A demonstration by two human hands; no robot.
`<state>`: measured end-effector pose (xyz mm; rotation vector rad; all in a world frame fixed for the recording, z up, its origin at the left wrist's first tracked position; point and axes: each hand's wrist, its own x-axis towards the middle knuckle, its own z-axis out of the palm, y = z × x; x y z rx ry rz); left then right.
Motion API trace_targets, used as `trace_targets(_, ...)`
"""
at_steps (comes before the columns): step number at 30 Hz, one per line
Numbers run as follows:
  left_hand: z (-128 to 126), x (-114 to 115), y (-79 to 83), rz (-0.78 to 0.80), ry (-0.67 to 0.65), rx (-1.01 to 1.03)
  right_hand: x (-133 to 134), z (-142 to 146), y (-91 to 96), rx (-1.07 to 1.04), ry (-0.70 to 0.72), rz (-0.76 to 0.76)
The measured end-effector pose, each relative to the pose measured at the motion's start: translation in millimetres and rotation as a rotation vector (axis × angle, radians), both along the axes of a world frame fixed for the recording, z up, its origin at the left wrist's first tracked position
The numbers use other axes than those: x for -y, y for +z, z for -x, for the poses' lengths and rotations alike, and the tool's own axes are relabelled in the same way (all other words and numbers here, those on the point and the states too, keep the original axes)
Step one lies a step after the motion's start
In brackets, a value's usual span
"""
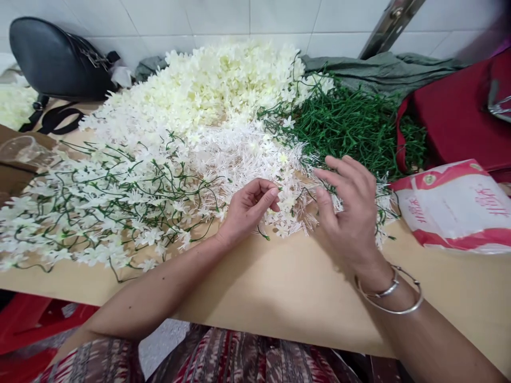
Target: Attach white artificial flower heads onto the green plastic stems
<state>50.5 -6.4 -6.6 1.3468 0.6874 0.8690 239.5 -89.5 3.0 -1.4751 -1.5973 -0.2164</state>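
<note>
My left hand (pixel 250 206) is closed in a pinch over the front of the flower pile. A green plastic flower stem (pixel 262 232) shows below its fingers, and a bit of green shows at the fingertips. My right hand (pixel 350 205), with two silver bangles at the wrist, is open with fingers apart beside the green stems. Between and behind both hands lie thin white stamen pieces (pixel 231 157). To the left are white artificial flowers on green stems (pixel 131 197). Loose cream-white petals (pixel 227 85) are heaped at the back, next to a bundle of green plastic stems (pixel 347 122).
A black bag (pixel 56 58) stands at the back left, near a clear plastic cup (pixel 26 151). On the right are a dark red bag (pixel 455 111) and a white-and-pink packet (pixel 455 207). Grey-green cloth (pixel 383 72) lies along the tiled wall. The tan table's (pixel 279 287) front edge is close to my body.
</note>
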Motion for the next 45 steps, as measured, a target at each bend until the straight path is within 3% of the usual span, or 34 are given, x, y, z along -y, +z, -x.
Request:
trace_targets(3,0.3,0.2,-0.4,0.005,-0.012,0.021,-3.7,-11.3,5.4,-0.105,0.133,0.117)
trace_targets(7,0.7,-0.2,-0.2,-0.007,-0.026,0.046,-6.0,-8.4,-2.5,-0.017,0.271,0.210)
trace_targets(13,-0.3,0.5,1.5,-0.021,-0.030,0.047,-10.2,-0.8,-23.1,0.009,0.227,0.205)
trace_targets(23,-0.3,-0.3,4.6,-0.031,0.158,0.116,-8.7,-4.6,-15.4,-0.019,0.164,0.142)
trace_targets(29,1.7,1.8,7.7,-0.130,0.122,0.078,-8.3,-8.3,-19.1,0.080,0.162,0.207)
trace_targets(37,3.3,1.4,3.7,-0.190,0.094,-0.029,-7.4,-14.3,-12.3,-0.157,0.098,0.187)
trace_targets(41,4.7,1.6,6.2,-0.197,0.065,-0.087,-6.4,-13.0,-12.7,-0.384,0.158,0.201)
trace_targets(45,5.0,5.7,9.4,-0.235,-0.007,-0.159,-7.6,-6.6,-15.1,-0.483,0.213,0.162)
